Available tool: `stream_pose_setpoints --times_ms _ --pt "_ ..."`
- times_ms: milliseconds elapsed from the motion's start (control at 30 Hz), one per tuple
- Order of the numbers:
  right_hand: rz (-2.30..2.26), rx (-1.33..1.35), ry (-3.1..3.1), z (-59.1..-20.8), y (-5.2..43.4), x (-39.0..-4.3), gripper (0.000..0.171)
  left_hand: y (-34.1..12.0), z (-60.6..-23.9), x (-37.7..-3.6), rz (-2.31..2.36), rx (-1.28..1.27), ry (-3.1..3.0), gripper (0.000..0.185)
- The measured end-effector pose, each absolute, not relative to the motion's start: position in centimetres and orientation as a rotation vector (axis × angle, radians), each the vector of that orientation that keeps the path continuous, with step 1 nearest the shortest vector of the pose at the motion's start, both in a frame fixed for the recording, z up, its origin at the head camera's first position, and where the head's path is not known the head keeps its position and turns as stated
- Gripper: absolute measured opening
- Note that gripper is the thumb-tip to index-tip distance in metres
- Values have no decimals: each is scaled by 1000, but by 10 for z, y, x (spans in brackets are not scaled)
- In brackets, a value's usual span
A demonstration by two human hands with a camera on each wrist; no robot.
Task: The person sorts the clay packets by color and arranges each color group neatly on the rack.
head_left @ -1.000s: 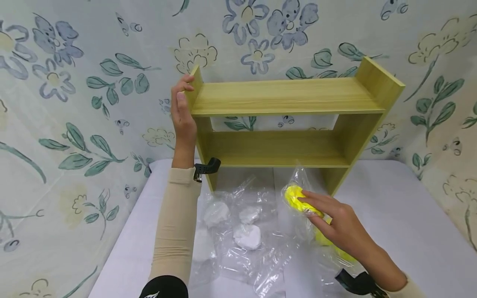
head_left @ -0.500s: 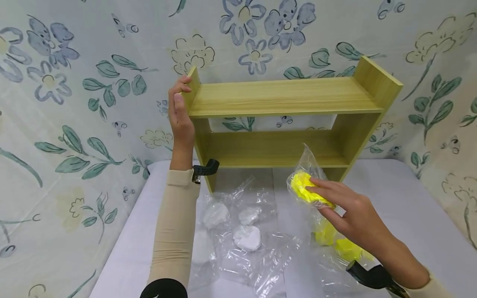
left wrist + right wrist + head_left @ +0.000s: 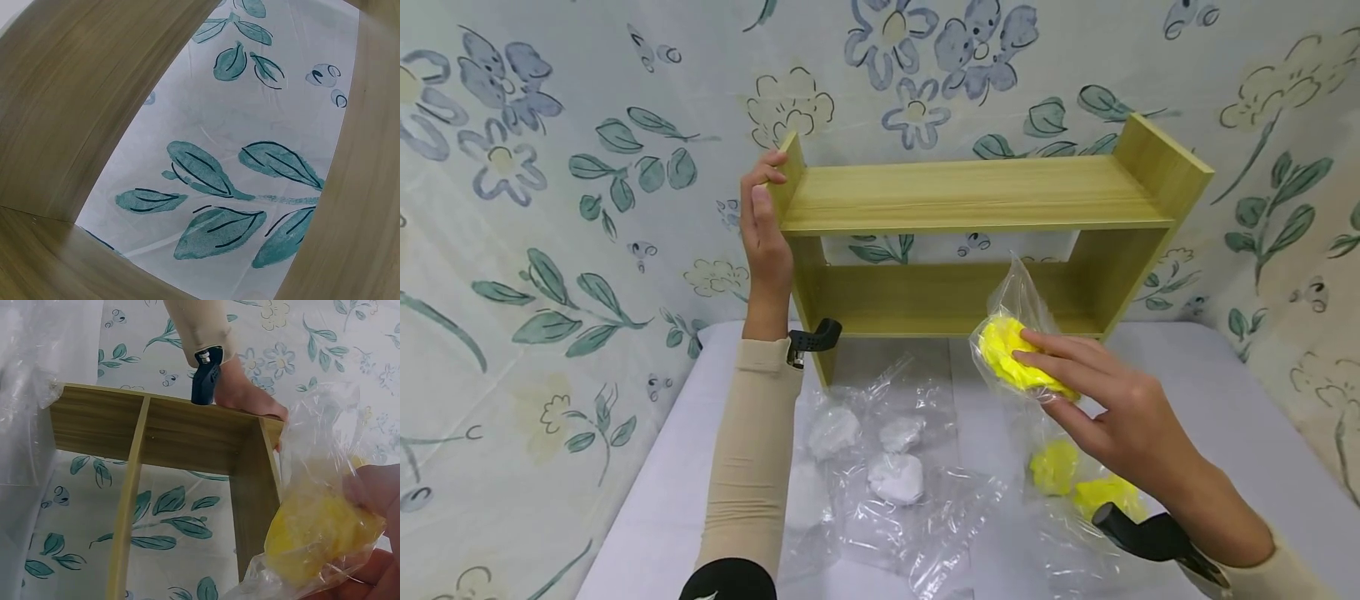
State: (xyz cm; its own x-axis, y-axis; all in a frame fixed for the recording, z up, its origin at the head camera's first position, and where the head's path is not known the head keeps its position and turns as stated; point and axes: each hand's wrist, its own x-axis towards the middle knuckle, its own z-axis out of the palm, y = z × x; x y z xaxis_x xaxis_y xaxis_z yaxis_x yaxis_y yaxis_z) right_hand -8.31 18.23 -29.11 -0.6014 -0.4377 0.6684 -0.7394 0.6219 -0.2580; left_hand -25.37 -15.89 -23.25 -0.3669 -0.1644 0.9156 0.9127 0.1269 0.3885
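In the head view a small wooden shelf (image 3: 955,200) with two boards stands against the patterned backdrop. My left hand (image 3: 765,242) grips the upper part of its left side panel; the right wrist view also shows this left hand (image 3: 247,390) at the panel's edge. With fingers and thumb, my right hand (image 3: 1112,392) pinches a clear plastic bag holding a yellow lump (image 3: 1011,354), raised in front of the lower board. That yellow lump (image 3: 312,534) fills much of the bag in the right wrist view. The left wrist view shows the shelf boards (image 3: 81,100) but no hand.
Clear bags with white lumps (image 3: 897,477) lie on the white tabletop (image 3: 647,517), left of centre. On the right, below my right hand, lie bagged yellow lumps (image 3: 1054,467). A floral cloth (image 3: 587,192) rises behind the shelf.
My right hand has lifted the bagged yellow lump up from the other yellow ones, slightly rightward, in front of the lower board. The left hand stays on the shelf.
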Motion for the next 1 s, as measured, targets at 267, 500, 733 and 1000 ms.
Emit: stream_pose_setpoints --times_ms 267,500,733,1000 --pt "680 1014 -2131 -261 172 -85 48 -160 -232 -255 -1420 -784 -1449 26" --pt "621 1074 -2080 -229 164 -91 49 -159 -233 -254 -1418 -783 -1455 27" --pt "552 1162 -2036 -204 148 -109 32 -163 -234 -252 -1442 -768 -1474 25" --pt "510 1189 -2022 -191 132 -137 41 -161 -234 -251 -1448 -745 -1500 26"
